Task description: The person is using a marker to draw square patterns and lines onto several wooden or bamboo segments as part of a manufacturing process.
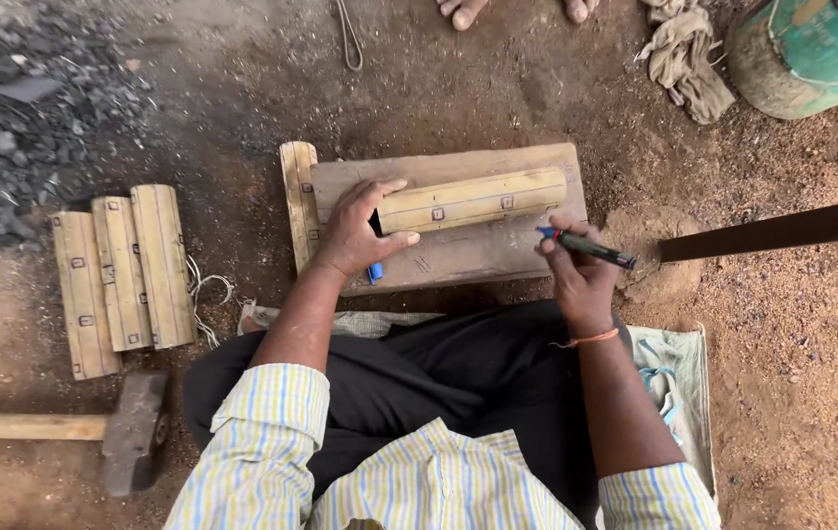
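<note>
My left hand pins one pale rectangular bamboo slat on the flat wooden board, my right hand grips the blue-tipped black marker pen at its edge, and three marked bamboo slats lie aside, apparently finished.

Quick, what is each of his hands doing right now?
Left hand: open, pressing down on the end of the bamboo strip on the wooden board.
Right hand: closed around a blue-tipped marker.

Left hand flat, fingers spread; right hand with fingers curled in a pen-style grip.
</note>
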